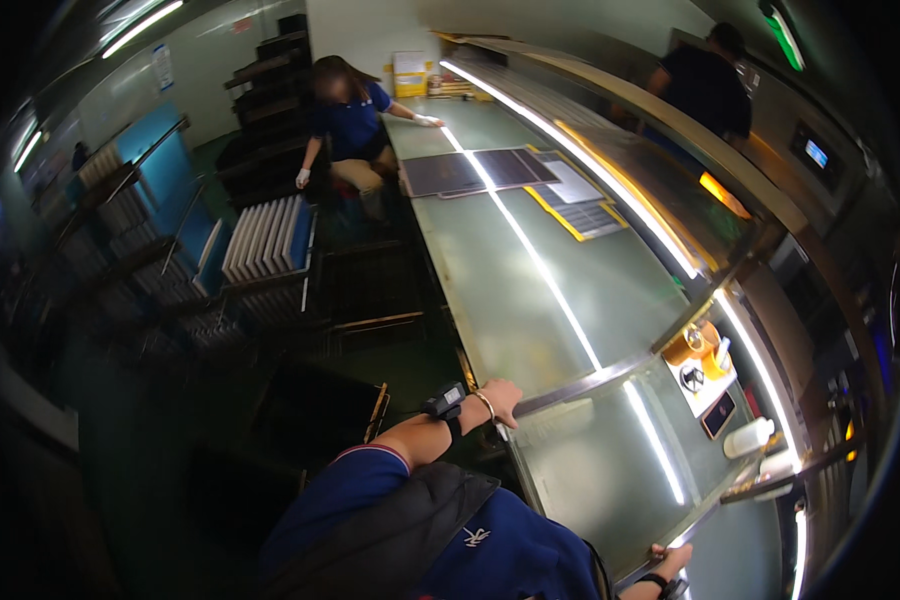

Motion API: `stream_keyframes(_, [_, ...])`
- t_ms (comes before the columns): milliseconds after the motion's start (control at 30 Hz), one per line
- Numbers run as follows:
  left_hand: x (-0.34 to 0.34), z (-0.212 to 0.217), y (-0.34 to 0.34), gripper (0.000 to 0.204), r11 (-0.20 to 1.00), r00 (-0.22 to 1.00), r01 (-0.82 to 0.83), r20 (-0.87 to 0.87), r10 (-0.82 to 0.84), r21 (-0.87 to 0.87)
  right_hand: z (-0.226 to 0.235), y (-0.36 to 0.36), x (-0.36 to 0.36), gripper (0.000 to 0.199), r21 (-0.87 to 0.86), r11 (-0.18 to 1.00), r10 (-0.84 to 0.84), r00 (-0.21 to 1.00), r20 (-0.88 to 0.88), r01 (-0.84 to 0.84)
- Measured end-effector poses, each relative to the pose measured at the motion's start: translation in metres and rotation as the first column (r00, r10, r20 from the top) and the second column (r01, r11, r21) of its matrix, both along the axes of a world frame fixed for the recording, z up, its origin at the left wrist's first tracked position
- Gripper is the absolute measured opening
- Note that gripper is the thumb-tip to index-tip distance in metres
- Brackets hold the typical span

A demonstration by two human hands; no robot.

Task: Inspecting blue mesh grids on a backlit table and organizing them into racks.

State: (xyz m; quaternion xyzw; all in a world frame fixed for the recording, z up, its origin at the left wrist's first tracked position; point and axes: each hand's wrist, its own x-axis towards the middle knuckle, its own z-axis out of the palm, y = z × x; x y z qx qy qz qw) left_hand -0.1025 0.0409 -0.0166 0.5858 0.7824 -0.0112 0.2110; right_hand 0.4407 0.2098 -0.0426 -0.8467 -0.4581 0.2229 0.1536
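Left hand (500, 398): lower centre of the frame, fingers curled over the near edge of the tabletop (530, 300), clamped on it as if to brace.
Right hand (670, 562): bottom right, gripping the metal rail (730, 490); fingers partly hidden.
Dark panels (480, 170): upper centre, flat on the tabletop, within a co-worker's (345, 110) reach.
Control box (705, 370): right, beside the rail.
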Motion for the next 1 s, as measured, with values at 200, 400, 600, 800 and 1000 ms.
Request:
stream_keyframes(200, [-0.006, -0.027, 0.009, 0.047, 0.999, 0.999, 0.014, -0.040, -0.012, 0.048, 0.021, -0.043, -0.026, 0.053, 0.253, 0.951, 0.103, 0.954, 0.281, -0.178])
stream_keyframes(400, [0.001, -0.019, -0.015, 0.057, 0.991, 0.993, 0.100, -0.074, -0.094, 0.086, 0.044, -0.051, -0.095, 0.060, 0.297, 0.838, 0.361, 0.874, 0.326, -0.457])
stream_keyframes(600, [0.012, -0.037, -0.005, 0.083, 0.996, 0.982, 0.080, -0.176, -0.072, 0.040, 0.044, -0.023, -0.189, 0.068, 0.170, 0.727, 0.611, 0.740, 0.280, -0.665])
stream_keyframes(800, [0.042, -0.079, 0.028, 0.102, 0.951, 0.780, -0.217, -0.625, 0.034, -0.220, 0.036, 0.011, -0.268, 0.076, -0.105, 0.679, 0.726, 0.643, 0.243, -0.727])
stream_keyframes(1000, [0.010, -0.168, -0.005, 0.106, 0.990, 0.845, -0.143, -0.521, 0.126, 0.008, 0.031, 0.010, -0.320, 0.085, -0.223, 0.574, 0.816, 0.529, 0.233, -0.788])
